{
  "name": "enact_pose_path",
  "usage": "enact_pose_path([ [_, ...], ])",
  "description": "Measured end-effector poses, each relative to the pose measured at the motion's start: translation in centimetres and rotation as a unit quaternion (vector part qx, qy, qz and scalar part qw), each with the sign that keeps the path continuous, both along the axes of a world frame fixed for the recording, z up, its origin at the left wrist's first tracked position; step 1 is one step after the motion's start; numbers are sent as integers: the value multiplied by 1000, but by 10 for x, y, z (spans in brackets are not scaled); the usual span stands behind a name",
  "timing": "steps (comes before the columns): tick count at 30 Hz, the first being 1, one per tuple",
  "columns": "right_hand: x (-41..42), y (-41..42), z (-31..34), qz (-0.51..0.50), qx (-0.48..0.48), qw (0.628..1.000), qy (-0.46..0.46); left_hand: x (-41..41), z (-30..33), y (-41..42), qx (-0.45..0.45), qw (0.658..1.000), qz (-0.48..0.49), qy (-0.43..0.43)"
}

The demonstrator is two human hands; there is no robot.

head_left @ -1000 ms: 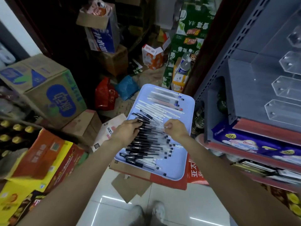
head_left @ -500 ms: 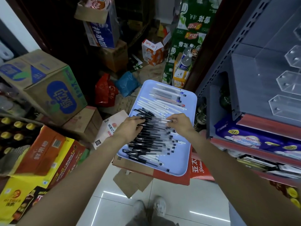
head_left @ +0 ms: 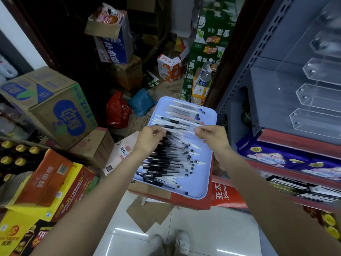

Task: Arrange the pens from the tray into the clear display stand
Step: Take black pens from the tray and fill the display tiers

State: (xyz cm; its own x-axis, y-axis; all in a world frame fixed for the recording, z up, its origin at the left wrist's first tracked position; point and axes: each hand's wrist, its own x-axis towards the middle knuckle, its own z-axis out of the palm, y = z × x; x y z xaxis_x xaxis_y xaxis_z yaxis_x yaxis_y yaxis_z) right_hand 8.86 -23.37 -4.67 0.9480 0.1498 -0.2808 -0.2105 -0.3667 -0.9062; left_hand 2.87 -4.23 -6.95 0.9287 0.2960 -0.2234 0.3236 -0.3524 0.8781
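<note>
Both hands, left hand [head_left: 150, 138] and right hand [head_left: 214, 137], pinch the ends of a clear-barrelled black-capped pen [head_left: 180, 128] above the pale blue plastic tray [head_left: 208, 174]; next, carry it rightward into the clear acrylic display stand [head_left: 317, 97].

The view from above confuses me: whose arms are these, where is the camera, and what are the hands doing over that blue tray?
No machine here: a person wears one wide-angle camera on the head, looking down, so you see their own arms and, at the bottom, their shoes. The left hand and right hand each pinch an end of a small bunch of pens, held above the light blue tray. Many more black-capped pens lie heaped on the tray, which rests on a red carton. On the shelf to the right stands the clear display stand with its slots, no pens visible in them. Stock boxes crowd the floor.
</note>
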Motion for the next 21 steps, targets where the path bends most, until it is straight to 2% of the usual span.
enact_pose_path([
  [3,0,-16,27,-39,72,997,6,18,32,-27,-150,988,-17,16],
  [6,0,-34,54,-55,127,990,4,36,70,-65,-264,963,-18,-44],
  [8,2,-51,73,-57,154,986,-12,49,95,-92,-303,949,-7,-91],
  [11,6,-93,105,-36,153,986,-52,66,130,-139,-321,935,-43,-145],
  [14,18,-152,137,-19,98,989,-111,84,162,-194,-271,939,-86,-191],
  [17,40,-223,165,-56,104,978,-171,107,183,-254,-118,950,-168,-237],
  [19,57,-271,181,-68,128,969,-198,122,195,-298,-6,939,-236,-251],
  [21,73,-316,191,-74,159,961,-214,138,203,-341,53,927,-273,-253],
])
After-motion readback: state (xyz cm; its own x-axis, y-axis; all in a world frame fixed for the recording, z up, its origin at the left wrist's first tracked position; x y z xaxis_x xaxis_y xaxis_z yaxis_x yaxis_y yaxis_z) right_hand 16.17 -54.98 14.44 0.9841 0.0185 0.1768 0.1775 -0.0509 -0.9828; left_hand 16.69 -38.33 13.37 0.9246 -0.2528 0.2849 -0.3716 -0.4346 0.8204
